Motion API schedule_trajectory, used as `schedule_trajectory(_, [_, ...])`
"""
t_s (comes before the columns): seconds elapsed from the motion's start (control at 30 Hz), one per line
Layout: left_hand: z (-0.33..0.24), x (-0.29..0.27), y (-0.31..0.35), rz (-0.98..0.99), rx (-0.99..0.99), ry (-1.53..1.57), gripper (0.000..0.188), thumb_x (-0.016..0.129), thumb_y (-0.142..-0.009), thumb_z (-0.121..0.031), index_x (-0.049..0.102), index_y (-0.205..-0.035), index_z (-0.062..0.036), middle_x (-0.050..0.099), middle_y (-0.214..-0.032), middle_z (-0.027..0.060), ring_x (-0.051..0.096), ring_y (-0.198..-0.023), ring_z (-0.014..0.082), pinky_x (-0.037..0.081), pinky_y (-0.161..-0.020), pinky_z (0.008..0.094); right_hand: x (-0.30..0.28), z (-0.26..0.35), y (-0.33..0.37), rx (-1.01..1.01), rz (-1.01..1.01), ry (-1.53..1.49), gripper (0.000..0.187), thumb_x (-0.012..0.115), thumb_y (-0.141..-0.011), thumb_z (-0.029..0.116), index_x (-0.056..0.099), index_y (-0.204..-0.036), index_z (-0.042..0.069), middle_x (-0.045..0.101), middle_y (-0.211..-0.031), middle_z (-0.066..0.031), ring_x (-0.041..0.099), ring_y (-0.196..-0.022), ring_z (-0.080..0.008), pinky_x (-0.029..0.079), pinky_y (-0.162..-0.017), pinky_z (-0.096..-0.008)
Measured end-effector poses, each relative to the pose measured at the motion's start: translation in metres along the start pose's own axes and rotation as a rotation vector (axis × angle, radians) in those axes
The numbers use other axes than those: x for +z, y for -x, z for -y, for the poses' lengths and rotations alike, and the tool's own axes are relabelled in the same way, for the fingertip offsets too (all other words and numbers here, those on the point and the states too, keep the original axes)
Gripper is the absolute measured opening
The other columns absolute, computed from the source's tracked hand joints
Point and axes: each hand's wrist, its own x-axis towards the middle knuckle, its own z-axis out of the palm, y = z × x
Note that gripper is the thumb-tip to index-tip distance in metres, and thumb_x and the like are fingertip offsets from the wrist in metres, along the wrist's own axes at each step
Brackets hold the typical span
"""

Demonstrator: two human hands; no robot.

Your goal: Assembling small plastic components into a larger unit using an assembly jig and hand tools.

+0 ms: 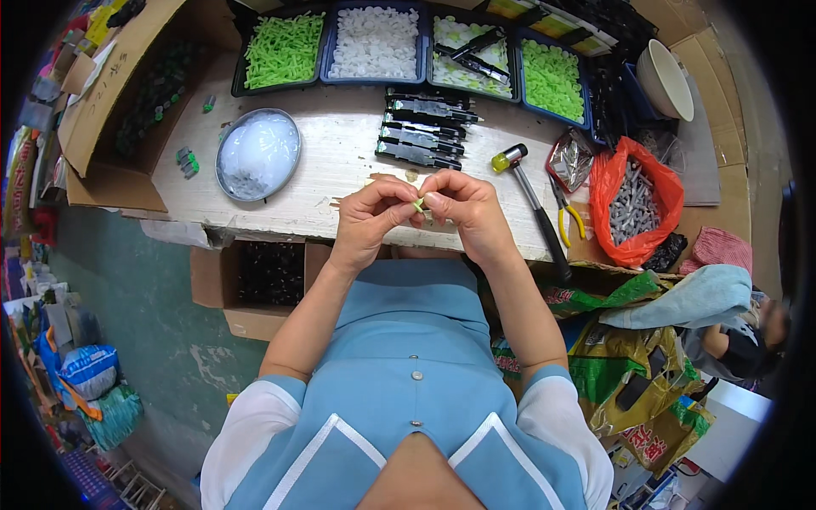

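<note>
Both my hands meet over the front edge of the white worktable (331, 157). My left hand (374, 217) pinches a small light-green plastic part (418, 205) between thumb and forefinger. The thumb and fingertips of my right hand (467, 208) close on the same part from the other side. Most of that part is hidden by the fingertips, so its full shape cannot be made out. Just beyond my hands lies a row of several black pen-like assemblies (422, 132). A hammer (535, 204) with a yellow face rests to the right of my right hand.
Along the back stand trays of green sticks (284, 51), white pieces (376, 42) and green caps (552, 81). A round dish (258, 155) of white grease sits left. At right are yellow-handled pliers (568, 212) and a red bag (610, 212) of grey parts. An open carton (208, 276) stands below the table.
</note>
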Motion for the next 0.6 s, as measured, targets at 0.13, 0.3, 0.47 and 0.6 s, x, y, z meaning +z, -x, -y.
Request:
schedule_trajectory(0.13, [0.001, -0.004, 0.002, -0.019, 0.013, -0.06, 0.011, 0.055, -0.084, 0.003, 0.06, -0.094, 0.001, 0.056, -0.094, 0.0086, 0.061, -0.08, 0.0164, 0.054, -0.07, 0.027, 0.005, -0.005, 0.001, -0.138, -0.069, 0.169, 0.007, 0.059, -0.082, 0.006, 0.062, -0.086, 0.002, 0.057, -0.081, -0.0007, 0.052, -0.072, -0.0086, 0.04, -0.062, -0.0209])
schedule_trajectory(0.3, [0.005, -0.003, 0.003, -0.05, 0.105, -0.166, 0.012, 0.053, -0.085, 0.003, 0.06, -0.094, 0.001, 0.056, -0.095, 0.0083, 0.061, -0.08, 0.0156, 0.054, -0.072, 0.0261, 0.012, -0.009, 0.0, -0.364, -0.122, 0.441, 0.008, 0.057, -0.082, 0.001, 0.062, -0.088, -0.001, 0.055, -0.083, -0.006, 0.055, -0.073, -0.0144, 0.044, -0.067, -0.0243])
schedule_trajectory(0.47, [0.004, -0.005, 0.003, -0.092, 0.15, -0.235, 0.012, 0.054, -0.084, 0.004, 0.06, -0.094, 0.0009, 0.057, -0.094, 0.0078, 0.06, -0.08, 0.0139, 0.053, -0.071, 0.0242, 0.012, -0.009, 0.007, -0.556, -0.211, 0.745, 0.009, 0.06, -0.078, -0.002, 0.063, -0.087, -0.001, 0.056, -0.082, -0.0094, 0.057, -0.074, -0.0185, 0.047, -0.063, -0.027])
schedule_trajectory(0.6, [0.007, -0.002, 0.002, -0.116, 0.23, -0.314, 0.012, 0.056, -0.083, 0.005, 0.06, -0.093, 0.0012, 0.058, -0.09, 0.0083, 0.059, -0.078, 0.0134, 0.051, -0.069, 0.0231, 0.016, -0.011, 0.009, -0.558, -0.204, 0.778, 0.009, 0.062, -0.076, -0.001, 0.063, -0.085, 0.0, 0.057, -0.082, -0.0087, 0.057, -0.073, -0.0201, 0.046, -0.063, -0.0294])
